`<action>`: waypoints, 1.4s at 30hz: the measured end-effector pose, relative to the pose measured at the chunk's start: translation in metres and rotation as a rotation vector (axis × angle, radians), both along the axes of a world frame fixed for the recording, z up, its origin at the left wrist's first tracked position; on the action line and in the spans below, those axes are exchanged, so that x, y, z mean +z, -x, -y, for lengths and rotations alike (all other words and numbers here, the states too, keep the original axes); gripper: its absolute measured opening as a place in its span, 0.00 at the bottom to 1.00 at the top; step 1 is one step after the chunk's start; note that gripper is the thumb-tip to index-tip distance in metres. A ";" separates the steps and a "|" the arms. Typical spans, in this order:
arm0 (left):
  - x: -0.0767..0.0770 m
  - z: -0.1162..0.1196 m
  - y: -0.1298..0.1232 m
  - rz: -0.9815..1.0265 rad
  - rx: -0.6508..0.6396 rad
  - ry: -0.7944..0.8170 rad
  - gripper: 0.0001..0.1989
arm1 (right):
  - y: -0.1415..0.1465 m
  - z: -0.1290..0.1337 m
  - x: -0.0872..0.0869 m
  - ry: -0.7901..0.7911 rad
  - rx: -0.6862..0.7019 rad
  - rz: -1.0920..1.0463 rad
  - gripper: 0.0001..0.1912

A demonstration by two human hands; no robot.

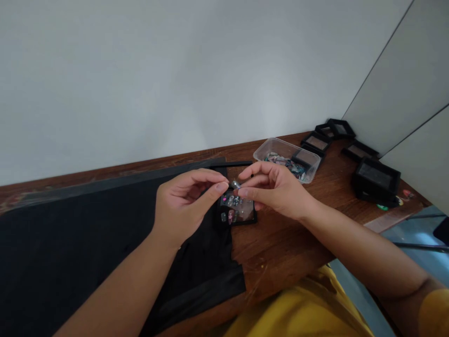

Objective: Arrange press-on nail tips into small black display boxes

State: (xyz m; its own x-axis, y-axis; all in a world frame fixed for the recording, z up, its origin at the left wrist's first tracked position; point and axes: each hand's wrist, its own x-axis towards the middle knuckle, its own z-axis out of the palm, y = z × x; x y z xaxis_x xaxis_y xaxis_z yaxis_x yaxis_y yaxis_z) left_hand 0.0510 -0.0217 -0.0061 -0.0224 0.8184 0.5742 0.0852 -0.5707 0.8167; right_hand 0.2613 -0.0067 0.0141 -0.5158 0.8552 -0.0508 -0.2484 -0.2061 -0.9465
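Note:
A small shiny piece (236, 185), which looks like a press-on nail, is pinched at the thumb and fingertips of my right hand (275, 189). My left hand (185, 201) is closed in a pinch just left of it, thumb against index finger; what lies at its tips is too small to make out. Below both hands is an open black case (255, 221) holding several decorated press-on nails (230, 216), some clear, some pinkish, one with a bright pink heart. My right hand partly covers the case's upper right.
Behind my right hand stands a clear plastic tub (268, 146) of many small colourful pieces. Black window cases (377, 175) lie scattered and stacked at the right. A black cloth (87, 243) covers the left of the wooden table (280, 248), beside a white wall.

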 end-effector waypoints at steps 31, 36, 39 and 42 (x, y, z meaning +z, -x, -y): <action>0.002 0.005 0.008 0.318 -0.378 0.403 0.18 | -0.005 -0.005 -0.001 0.181 0.072 -0.164 0.25; 0.001 0.003 0.009 0.284 -0.314 0.387 0.19 | -0.005 -0.004 -0.001 0.200 0.057 -0.135 0.25; 0.002 0.003 0.009 0.289 -0.307 0.390 0.19 | -0.005 -0.004 0.000 0.190 0.059 -0.126 0.25; 0.003 0.002 0.008 0.308 -0.327 0.384 0.17 | -0.004 -0.003 0.001 0.179 0.057 -0.114 0.27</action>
State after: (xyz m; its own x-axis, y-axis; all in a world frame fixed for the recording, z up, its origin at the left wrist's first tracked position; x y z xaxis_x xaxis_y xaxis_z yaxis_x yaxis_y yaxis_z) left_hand 0.0433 -0.0239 -0.0027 0.1475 0.9589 0.2423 -0.3192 -0.1858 0.9293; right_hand 0.2654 -0.0035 0.0148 -0.5745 0.8068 -0.1379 -0.3351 -0.3855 -0.8597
